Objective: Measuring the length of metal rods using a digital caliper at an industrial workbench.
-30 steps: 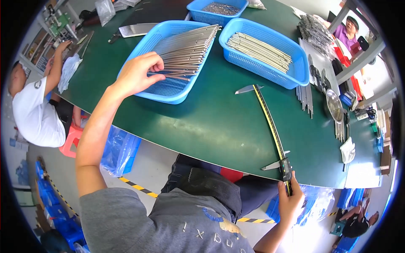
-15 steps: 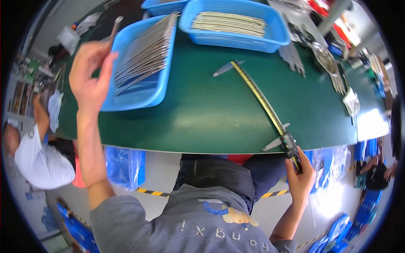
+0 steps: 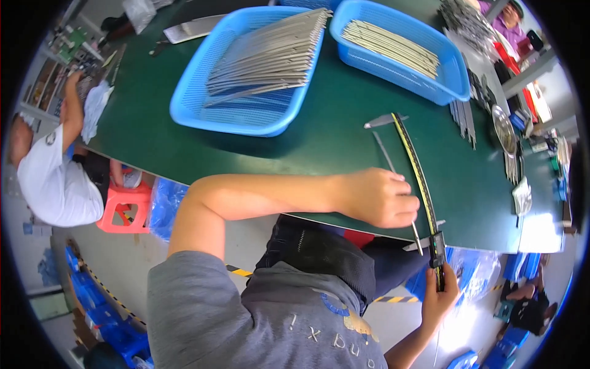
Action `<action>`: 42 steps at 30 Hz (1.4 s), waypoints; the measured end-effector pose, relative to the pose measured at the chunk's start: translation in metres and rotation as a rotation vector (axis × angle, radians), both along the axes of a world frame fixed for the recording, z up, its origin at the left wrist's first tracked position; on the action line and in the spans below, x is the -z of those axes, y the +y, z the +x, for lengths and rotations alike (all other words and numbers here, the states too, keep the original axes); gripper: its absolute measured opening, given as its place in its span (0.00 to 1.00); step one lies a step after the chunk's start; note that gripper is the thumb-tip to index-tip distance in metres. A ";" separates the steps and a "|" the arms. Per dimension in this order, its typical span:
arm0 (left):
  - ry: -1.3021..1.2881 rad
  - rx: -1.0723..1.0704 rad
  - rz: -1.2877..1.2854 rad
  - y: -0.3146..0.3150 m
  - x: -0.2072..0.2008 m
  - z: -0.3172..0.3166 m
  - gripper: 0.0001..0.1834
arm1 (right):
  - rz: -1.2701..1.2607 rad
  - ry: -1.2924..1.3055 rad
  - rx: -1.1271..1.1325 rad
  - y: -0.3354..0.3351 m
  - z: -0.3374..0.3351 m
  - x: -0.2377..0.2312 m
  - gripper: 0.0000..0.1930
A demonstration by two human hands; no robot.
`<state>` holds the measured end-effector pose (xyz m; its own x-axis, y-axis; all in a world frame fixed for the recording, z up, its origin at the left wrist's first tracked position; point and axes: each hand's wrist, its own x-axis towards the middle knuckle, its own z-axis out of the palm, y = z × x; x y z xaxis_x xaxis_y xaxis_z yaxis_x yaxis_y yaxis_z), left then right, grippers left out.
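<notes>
Head view: a thin metal rod (image 3: 385, 152) is gripped in the curled left hand (image 3: 384, 200), its ends projecting toward 11 and 5 o'clock. Just beside the rod, at 3 o'clock, lies a long caliper (image 3: 420, 172), held at its lower end by the closed right hand (image 3: 444, 298), its beam pointed between 11 and 12 o'clock.

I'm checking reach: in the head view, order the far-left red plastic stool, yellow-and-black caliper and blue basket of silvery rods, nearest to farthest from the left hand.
1. Caliper, just right of the left hand.
2. Basket, ahead and left.
3. Stool, much farther left.
</notes>
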<state>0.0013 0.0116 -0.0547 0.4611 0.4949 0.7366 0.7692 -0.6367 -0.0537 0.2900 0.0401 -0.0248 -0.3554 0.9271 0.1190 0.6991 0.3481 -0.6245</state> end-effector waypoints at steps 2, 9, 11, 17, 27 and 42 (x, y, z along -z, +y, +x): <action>0.001 -0.045 -0.002 -0.003 0.003 -0.004 0.06 | 0.041 -0.004 -0.002 -0.001 0.005 0.005 0.17; -0.002 -0.077 -0.016 0.001 0.007 -0.005 0.06 | 0.028 -0.028 -0.010 -0.006 0.000 0.002 0.18; -0.020 -0.089 0.026 0.003 0.008 -0.003 0.05 | 0.031 -0.046 -0.003 -0.007 0.000 -0.001 0.18; 0.008 -0.067 0.015 0.000 0.006 -0.004 0.06 | 0.028 -0.044 0.001 -0.009 0.000 -0.002 0.17; 0.020 -0.074 -0.020 0.000 0.007 -0.006 0.05 | -0.029 -0.068 0.012 -0.009 -0.006 -0.006 0.16; 0.082 -0.026 -0.212 -0.004 -0.005 -0.012 0.08 | -0.030 -0.062 -0.014 -0.014 -0.001 -0.008 0.17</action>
<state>-0.0104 0.0074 -0.0497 0.5003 0.6472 0.5751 0.7842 -0.6204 0.0159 0.2888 0.0263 -0.0166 -0.3745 0.9247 0.0688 0.7318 0.3403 -0.5905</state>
